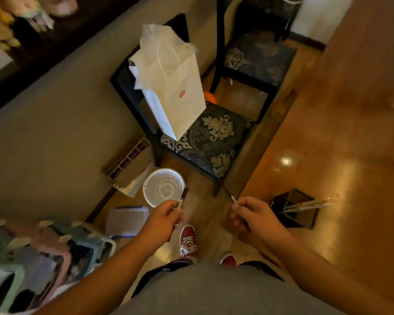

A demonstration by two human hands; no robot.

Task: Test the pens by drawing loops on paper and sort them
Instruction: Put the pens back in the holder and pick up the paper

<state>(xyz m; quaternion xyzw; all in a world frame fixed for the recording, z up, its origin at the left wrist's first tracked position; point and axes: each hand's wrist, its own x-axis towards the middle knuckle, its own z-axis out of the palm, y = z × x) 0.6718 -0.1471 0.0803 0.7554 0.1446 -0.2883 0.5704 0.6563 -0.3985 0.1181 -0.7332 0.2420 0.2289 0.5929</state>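
Could muddle or drop them mid-air, left grip pinching a dark pen, right grip pinching a thin pen.

Worn on the head, at standing height; looks forward and steeply down over the torso. Wide-angle, bowing straight edges near the borders. Sits close above the left hand and right hand, near enough to show the left pen and right pen gripped there. Reaches farther to the chair ahead, the table at right, the wall at left. Seems rolled sideways, though blur at the left edge hampers judging. Single view only.
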